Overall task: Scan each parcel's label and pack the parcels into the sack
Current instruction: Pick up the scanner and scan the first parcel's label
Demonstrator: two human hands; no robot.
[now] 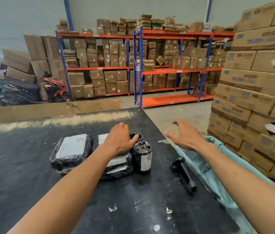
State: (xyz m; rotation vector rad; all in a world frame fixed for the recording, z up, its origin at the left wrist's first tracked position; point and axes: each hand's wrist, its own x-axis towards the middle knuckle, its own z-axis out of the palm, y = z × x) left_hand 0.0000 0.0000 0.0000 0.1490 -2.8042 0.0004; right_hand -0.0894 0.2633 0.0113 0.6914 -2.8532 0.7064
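Presently we note the left hand (119, 138) resting flat, fingers spread, atop the black plastic-wrapped flat parcels (116, 163); the right hand (186, 136) hovers open and empty, nearer the pale-green sack (206, 166) at right.

The left hand (120, 139) covers part of the stacked parcels (118, 166) under its palm, and the label there cannot be read. The sack (201, 164) below the right hand (186, 136) is cut by the forearm. Prints on the cartons (255, 78) are blurred.
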